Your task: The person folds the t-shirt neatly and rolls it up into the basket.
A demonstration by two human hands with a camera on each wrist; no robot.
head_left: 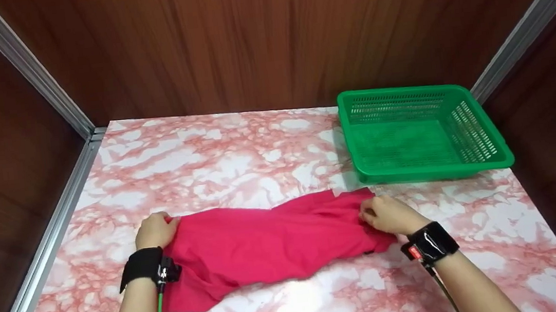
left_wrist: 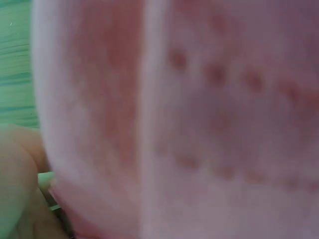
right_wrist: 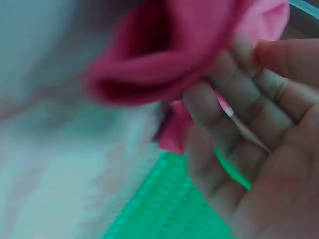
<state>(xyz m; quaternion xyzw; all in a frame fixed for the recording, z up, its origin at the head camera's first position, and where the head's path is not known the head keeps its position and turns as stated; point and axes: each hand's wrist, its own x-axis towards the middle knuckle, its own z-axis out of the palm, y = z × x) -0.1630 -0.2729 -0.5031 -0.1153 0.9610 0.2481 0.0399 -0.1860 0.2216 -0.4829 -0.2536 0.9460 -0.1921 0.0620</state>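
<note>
A bright pink-red cloth garment [head_left: 266, 240] stretches across the front of the table between my two hands, its surface wrinkled. My left hand [head_left: 155, 231] grips its upper left corner, and a flap of fabric hangs down past that wrist. At the other end my right hand [head_left: 392, 213] pinches the bunched edge between thumb and fingers. The right wrist view shows the fabric [right_wrist: 164, 59] folded into a loop beside the curled fingers [right_wrist: 239, 89]. Blurred, stitched fabric [left_wrist: 199, 119] fills most of the left wrist view, with part of the hand at lower left.
A green plastic basket [head_left: 429, 173] with slotted sides stands at the back right, just beyond my right hand. The table [head_left: 195, 159] has a pink and white marbled top. Brown wood panels [head_left: 245, 40] with metal corner strips enclose it at the back and sides.
</note>
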